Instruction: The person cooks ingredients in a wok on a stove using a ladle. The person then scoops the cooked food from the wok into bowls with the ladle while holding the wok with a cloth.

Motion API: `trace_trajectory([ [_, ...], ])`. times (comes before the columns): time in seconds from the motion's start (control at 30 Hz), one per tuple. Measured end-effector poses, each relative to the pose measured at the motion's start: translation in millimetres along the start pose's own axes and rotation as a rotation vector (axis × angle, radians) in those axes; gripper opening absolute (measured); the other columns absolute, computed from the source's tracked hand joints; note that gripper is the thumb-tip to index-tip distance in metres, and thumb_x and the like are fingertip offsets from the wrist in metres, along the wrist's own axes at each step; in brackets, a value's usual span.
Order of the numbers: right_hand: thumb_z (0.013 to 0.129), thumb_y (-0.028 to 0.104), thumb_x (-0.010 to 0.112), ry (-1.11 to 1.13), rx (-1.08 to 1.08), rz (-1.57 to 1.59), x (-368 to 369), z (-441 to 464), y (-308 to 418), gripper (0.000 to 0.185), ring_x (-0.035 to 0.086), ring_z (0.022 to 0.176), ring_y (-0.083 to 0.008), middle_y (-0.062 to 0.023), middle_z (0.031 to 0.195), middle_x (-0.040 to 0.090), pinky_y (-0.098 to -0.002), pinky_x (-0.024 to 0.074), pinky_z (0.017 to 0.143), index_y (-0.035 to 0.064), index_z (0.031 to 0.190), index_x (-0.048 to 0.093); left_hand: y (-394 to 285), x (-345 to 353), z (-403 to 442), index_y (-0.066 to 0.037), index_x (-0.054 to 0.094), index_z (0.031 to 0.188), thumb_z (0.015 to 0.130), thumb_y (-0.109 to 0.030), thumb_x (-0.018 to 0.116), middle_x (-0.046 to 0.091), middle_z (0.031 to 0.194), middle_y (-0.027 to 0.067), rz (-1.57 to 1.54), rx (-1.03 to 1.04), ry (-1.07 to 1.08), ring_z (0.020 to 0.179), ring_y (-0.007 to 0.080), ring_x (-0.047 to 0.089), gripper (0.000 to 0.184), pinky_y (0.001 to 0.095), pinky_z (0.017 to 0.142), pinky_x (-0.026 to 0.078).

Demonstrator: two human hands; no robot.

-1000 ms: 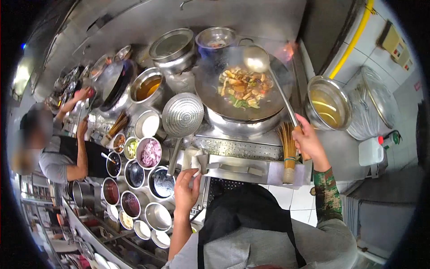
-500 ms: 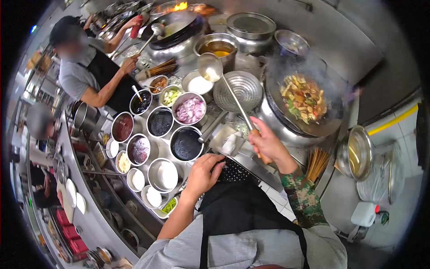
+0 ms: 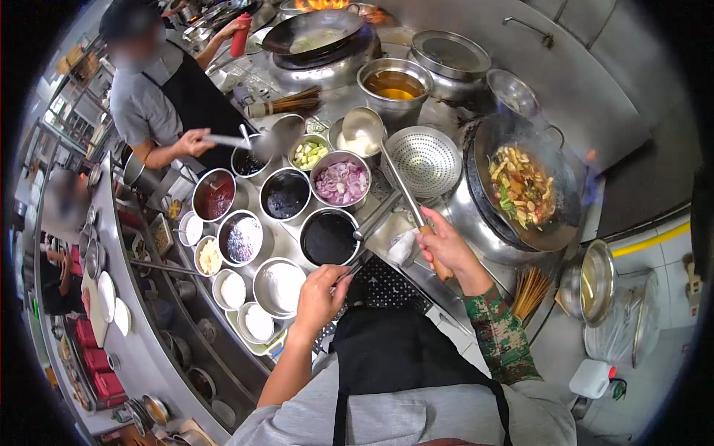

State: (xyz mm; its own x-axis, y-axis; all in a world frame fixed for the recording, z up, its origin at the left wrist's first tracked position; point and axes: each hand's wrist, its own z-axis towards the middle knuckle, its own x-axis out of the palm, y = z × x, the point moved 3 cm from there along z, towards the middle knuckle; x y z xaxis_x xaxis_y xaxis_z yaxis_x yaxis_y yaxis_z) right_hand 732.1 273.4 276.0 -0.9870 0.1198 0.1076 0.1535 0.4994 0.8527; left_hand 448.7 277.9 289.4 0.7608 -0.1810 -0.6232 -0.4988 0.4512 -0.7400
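A silvery, round-bowled metal ladle (image 3: 404, 184) with brown wooden handle (image 3: 442, 272) reaches a round steel pot (image 3: 332, 132) of smooth white contents (image 3: 362, 146); right hand (image 3: 450, 249): fingers wrapped round the handle; left hand (image 3: 320, 297): fingers bent, grip unclear.

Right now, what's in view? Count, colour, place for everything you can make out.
Woks: 2, dark, right and top centre
Cooking food: 1 heap, multicoloured, in right wok
Ladles: 2, grey metal, centre and upper left
Strainer: 1, silver, left of right wok
Amber liquid: 1 pot, amber, beyond strainer
Straw brushes: 2, tan, below right wok and upper centre
Sliced pieces: 1 pot, pink, left of strainer
Dark liquid: at least 2 pots, black, centre
Other pots: several, silver, across counter
Jug: 1, white, lower right
Bottle: 1, red, upper left
Co-worker: 1, grey and black, upper left
Left hand: 1, bare, at counter edge; grip unclear
Right hand: 1, bare, on ladle handle
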Motion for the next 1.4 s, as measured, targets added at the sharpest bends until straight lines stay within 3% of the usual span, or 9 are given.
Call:
trace_trajectory([
  [0.33,0.102,0.011,0.048,0.295,-0.076,1.148,-55.3,-111.8,-28.7,0.050,0.043,0.052,-0.0070,-0.0037,0.086,0.049,-0.0261,0.0399,0.042,0.0257,0.148,0.038,-21.1,25.7,38.1,-0.002,0.070,0.100,0.088,-0.006,0.070,0.069,0.095,0.0157,-0.067,0.143,0.119,0.088,0.0335,0.068,0.013,0.0382,0.077,0.053],
  [0.53,0.097,0.004,0.051,-0.255,-0.275,0.648,-109.9,-203.8,-31.9,0.060,0.047,0.052,-0.0111,-0.0062,0.083,0.050,-0.0281,0.0429,0.042,0.0240,0.151,0.034,-39.3,58.0,52.3,0.000,0.070,0.100,0.088,-0.005,0.069,0.070,0.094,0.0169,-0.099,0.201,0.232,0.087,0.0333,0.069,0.013,0.0372,0.078,0.053],
  [0.67,0.091,0.002,0.054,-0.592,-0.104,0.129,-154.3,-229.1,-50.0,0.069,0.050,0.054,-0.0106,-0.0062,0.084,0.054,-0.0275,0.0436,0.045,0.0130,0.154,0.027,-59.5,80.1,59.3,-0.002,0.070,0.099,0.086,-0.005,0.071,0.070,0.093,0.0154,-0.098,0.271,0.300,0.086,0.0342,0.068,0.014,0.0391,0.077,0.053],
  [0.83,0.088,0.013,0.061,-0.962,-0.135,-0.583,-198.9,-229.0,-67.2,0.071,0.068,0.082,-0.0385,-0.0202,0.103,0.069,-0.0436,0.0525,0.079,0.0047,0.152,0.031,-75.6,102.5,64.2,-0.002,0.070,0.099,0.086,-0.005,0.071,0.070,0.092,0.0155,-0.137,0.323,0.350,0.085,0.0347,0.068,0.013,0.0390,0.076,0.054],
  [0.93,0.088,0.015,0.060,-1.085,-0.006,-0.660,-192.7,-221.1,-57.3,0.071,0.067,0.086,-0.0433,-0.0226,0.099,0.070,-0.0461,0.0516,0.080,0.0070,0.152,0.030,-84.6,112.4,64.8,-0.002,0.070,0.098,0.086,-0.005,0.071,0.070,0.092,0.0154,-0.135,0.366,0.363,0.084,0.0348,0.068,0.012,0.0393,0.076,0.054],
  [1.03,0.090,0.009,0.059,-1.075,-0.200,-0.727,-199.0,-197.6,-71.9,0.070,0.060,0.066,-0.0204,-0.0096,0.085,0.061,-0.0376,0.0512,0.063,0.0098,0.154,0.030,-98.4,123.6,66.0,-0.003,0.071,0.099,0.087,-0.006,0.070,0.070,0.093,0.0153,-0.135,0.379,0.416,0.086,0.0350,0.068,0.013,0.0399,0.076,0.054],
  [1.17,0.093,0.004,0.057,-0.775,-0.074,0.002,-175.2,-212.4,-54.2,0.066,0.048,0.050,-0.0085,0.0006,0.074,0.049,-0.0256,0.0397,0.044,0.0127,0.153,0.032,-115.5,135.5,70.4,-0.003,0.071,0.100,0.087,-0.006,0.070,0.070,0.094,0.0155,-0.139,0.347,0.468,0.089,0.0356,0.067,0.013,0.0406,0.078,0.053],
  [1.3,0.092,0.007,0.058,-0.629,-0.057,0.021,-178.3,-241.0,-70.4,0.065,0.052,0.056,-0.0107,-0.0010,0.074,0.052,-0.0292,0.0439,0.050,0.0142,0.153,0.034,-117.0,142.6,77.3,-0.002,0.071,0.100,0.087,-0.007,0.070,0.070,0.095,0.0157,-0.144,0.373,0.465,0.088,0.0359,0.067,0.014,0.0407,0.078,0.053],
  [1.4,0.091,0.009,0.058,-0.799,-0.007,-0.353,-198.0,-258.8,-61.6,0.066,0.057,0.059,-0.0183,-0.0067,0.075,0.057,-0.0351,0.0475,0.057,0.0122,0.152,0.035,-128.1,148.6,83.5,-0.002,0.070,0.101,0.087,-0.007,0.071,0.070,0.095,0.0158,-0.140,0.444,0.458,0.088,0.0357,0.067,0.015,0.0407,0.078,0.052],
])
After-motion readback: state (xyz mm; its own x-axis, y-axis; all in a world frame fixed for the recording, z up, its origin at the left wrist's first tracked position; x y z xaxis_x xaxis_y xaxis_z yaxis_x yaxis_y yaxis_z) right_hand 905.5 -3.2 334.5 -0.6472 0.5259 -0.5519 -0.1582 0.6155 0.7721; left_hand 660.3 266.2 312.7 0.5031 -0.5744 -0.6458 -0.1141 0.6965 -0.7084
